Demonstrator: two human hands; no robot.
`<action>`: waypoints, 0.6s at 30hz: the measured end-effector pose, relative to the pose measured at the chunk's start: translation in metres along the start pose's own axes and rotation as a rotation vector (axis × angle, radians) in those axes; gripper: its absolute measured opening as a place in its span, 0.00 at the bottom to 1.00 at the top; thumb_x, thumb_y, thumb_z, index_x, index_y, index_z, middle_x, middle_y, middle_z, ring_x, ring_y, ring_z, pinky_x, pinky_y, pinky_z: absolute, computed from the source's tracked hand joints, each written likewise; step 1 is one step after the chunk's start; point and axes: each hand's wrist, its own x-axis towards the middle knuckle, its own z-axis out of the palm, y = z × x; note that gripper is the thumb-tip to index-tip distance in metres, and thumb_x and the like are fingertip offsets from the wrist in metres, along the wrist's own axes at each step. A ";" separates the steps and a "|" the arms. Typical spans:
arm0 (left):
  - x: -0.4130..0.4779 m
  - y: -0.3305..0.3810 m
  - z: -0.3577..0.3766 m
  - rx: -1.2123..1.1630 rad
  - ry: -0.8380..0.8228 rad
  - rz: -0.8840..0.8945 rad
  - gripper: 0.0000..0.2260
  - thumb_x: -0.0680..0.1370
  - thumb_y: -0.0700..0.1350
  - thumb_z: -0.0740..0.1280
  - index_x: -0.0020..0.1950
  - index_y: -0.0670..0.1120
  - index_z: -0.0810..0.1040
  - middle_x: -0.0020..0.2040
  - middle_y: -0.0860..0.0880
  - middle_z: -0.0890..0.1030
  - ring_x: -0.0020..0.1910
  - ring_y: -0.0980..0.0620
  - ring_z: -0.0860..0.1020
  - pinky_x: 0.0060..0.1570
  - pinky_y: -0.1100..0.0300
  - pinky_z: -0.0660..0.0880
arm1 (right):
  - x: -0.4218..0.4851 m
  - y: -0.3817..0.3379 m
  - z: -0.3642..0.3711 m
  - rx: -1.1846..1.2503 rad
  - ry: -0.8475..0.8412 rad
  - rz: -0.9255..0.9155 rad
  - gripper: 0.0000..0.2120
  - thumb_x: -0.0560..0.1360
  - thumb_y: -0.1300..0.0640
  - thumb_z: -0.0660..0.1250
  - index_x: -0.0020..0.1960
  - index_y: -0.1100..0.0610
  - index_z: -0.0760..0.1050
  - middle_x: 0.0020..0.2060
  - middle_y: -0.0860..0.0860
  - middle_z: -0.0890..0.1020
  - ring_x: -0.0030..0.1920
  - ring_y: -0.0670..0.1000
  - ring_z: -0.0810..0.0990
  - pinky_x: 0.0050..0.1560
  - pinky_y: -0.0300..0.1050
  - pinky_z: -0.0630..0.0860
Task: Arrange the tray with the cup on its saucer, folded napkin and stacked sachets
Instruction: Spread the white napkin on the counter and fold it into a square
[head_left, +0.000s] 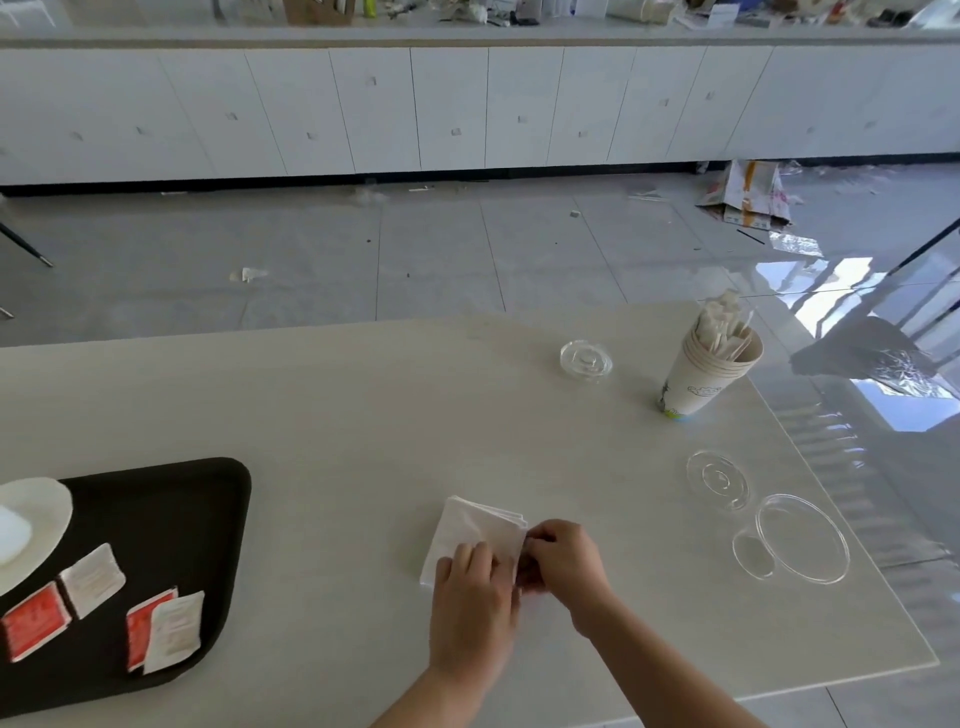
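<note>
Pinching right edge of napkin (470, 530): right hand (563, 564) fingers curled, gripping fold. Left hand (475, 587) flat, fingers spread, pressing napkin onto table (363, 395). Napkin directly under fingers, long axis slanting away and left. Tray (171, 499) well left of fingers, so left hand nearer for transfer. Tray holds saucer (36, 512) at far-left edge, four sachets (93, 579) loose, unstacked. Right of fingers: paper cup stack (701, 374) holding stirrers, clear lids (802, 538).
</note>
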 end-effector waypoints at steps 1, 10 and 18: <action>-0.002 -0.002 0.002 0.032 0.001 0.022 0.10 0.64 0.45 0.76 0.43 0.48 0.80 0.37 0.50 0.76 0.39 0.47 0.75 0.35 0.53 0.72 | 0.001 0.000 0.000 -0.036 0.032 -0.027 0.10 0.71 0.66 0.60 0.41 0.59 0.80 0.31 0.55 0.85 0.31 0.56 0.85 0.38 0.58 0.84; -0.011 -0.041 -0.002 0.142 0.060 0.280 0.15 0.64 0.34 0.71 0.48 0.46 0.82 0.44 0.49 0.80 0.45 0.47 0.79 0.53 0.54 0.77 | 0.009 -0.008 0.010 -0.631 0.097 -0.409 0.11 0.72 0.48 0.72 0.52 0.50 0.79 0.42 0.46 0.80 0.42 0.50 0.78 0.39 0.39 0.70; -0.007 -0.063 -0.012 -0.081 0.086 0.048 0.17 0.71 0.43 0.61 0.58 0.44 0.79 0.61 0.45 0.78 0.64 0.43 0.74 0.62 0.50 0.74 | 0.001 0.014 0.019 -0.831 0.175 -0.628 0.24 0.76 0.48 0.63 0.72 0.46 0.64 0.68 0.41 0.70 0.67 0.49 0.68 0.56 0.46 0.76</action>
